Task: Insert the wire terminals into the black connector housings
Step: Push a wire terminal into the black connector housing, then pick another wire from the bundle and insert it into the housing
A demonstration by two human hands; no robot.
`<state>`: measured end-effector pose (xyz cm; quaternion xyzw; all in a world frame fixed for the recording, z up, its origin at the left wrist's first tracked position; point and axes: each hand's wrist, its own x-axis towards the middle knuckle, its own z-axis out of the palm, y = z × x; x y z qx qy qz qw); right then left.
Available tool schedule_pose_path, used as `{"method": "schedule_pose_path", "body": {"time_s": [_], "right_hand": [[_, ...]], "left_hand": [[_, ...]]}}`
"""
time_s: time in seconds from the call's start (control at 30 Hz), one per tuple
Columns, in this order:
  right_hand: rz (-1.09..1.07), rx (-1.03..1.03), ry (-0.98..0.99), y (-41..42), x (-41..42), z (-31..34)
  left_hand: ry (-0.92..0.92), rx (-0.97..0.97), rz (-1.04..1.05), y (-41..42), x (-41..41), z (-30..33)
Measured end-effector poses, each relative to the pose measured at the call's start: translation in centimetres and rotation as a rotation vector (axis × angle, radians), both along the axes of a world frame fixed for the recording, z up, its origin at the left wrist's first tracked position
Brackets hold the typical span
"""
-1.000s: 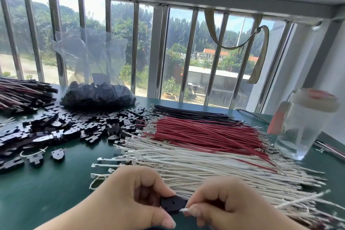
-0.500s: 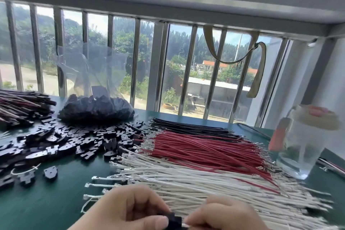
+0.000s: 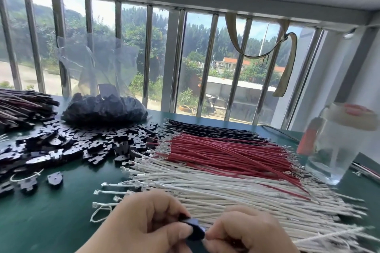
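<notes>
Both of our hands meet at the near edge of the smooth green worktop [image 3: 51,217]: our left hand [image 3: 141,226] curls its fingers and thumb round a small flat black plastic connector housing [image 3: 195,230], and our right hand [image 3: 244,232] pinches at its right end, though the wire there is hidden. Beyond them lie thin white insulated wires [image 3: 226,187] with metal terminals, glossy red wires [image 3: 216,150], and a heap of loose angular black housings [image 3: 72,146].
</notes>
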<state>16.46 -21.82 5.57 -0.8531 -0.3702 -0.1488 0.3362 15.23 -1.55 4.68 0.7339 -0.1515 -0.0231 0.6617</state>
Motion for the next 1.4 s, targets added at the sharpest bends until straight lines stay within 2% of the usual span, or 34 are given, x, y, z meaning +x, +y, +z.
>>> {"method": "schedule_pose_path", "body": {"time_s": [0.1, 0.17, 0.23, 0.27, 0.33, 0.43, 0.57, 0.7, 0.9, 1.07, 1.27, 1.4], "right_hand": [[0.035, -0.004, 0.124, 0.0, 0.5, 1.1], [0.047, -0.1, 0.242, 0.0, 1.7, 2.0], [0.039, -0.222, 0.441, -0.1, 2.6, 3.5], [0.046, -0.272, 0.454, -0.3, 3.2, 4.4], [-0.011, -0.302, 0.408, -0.2, 4.9, 5.8], [-0.151, -0.238, 0.208, 1.9, 8.7, 5.7], [-0.235, -0.421, 0.036, 5.0, 12.0, 3.6], [-0.317, -0.382, -0.109, 5.5, 12.0, 3.0], [-0.181, -0.449, 0.048, 5.1, 12.0, 4.2], [-0.155, -0.197, 0.14, 3.6, 10.1, 6.5], [0.057, -0.247, 0.116, 1.8, 5.6, 5.2], [0.09, -0.144, 0.158, 2.4, 4.8, 3.6]], "left_hand": [[0.037, -0.043, -0.018, 0.3, 0.3, 0.2], [0.072, -0.038, -0.068, 0.5, 0.5, 0.2], [0.099, -0.012, -0.083, 0.8, 0.9, 0.2], [0.117, -0.018, -0.06, 1.2, 1.2, 0.2], [0.173, -0.06, 0.016, 2.3, 1.6, 0.1], [0.254, -0.176, 0.076, 3.1, 2.0, 0.2], [0.251, -0.174, 0.082, 3.1, 1.9, 0.3], [0.235, -0.166, 0.124, 3.3, 2.0, 0.4], [0.229, -0.148, 0.142, 3.2, 2.1, 0.4], [0.243, -0.121, 0.171, 3.7, 2.4, 0.0], [0.247, -0.072, 0.164, 3.9, 2.6, -0.1], [0.221, -0.083, 0.194, 3.8, 2.6, -0.1]]}}
